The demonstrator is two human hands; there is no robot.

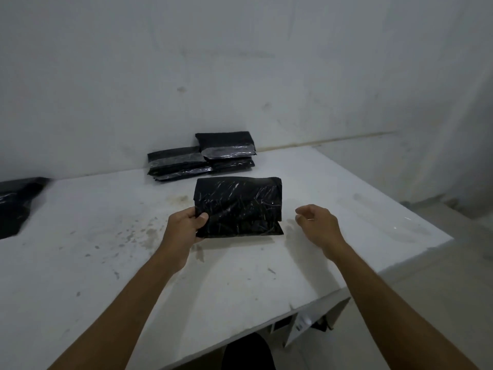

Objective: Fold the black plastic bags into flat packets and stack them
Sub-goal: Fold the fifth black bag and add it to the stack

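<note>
A folded black plastic packet [240,206] is at the middle of the white table [106,249]. My left hand [184,225] grips its left edge, thumb on top and fingers underneath. My right hand [317,222] hovers just right of the packet, fingers loosely curled, holding nothing. Two stacks of folded black packets stand against the back wall: a lower left stack [176,162] and a taller right stack [226,149]. More black plastic bags [16,201] lie unfolded at the table's far left edge, partly cut off by the frame.
A white wall runs right behind the stacks. The table's right edge slants from the back right to the near middle, with the floor beyond it. A white box-like object [314,320] sits under the table's near edge.
</note>
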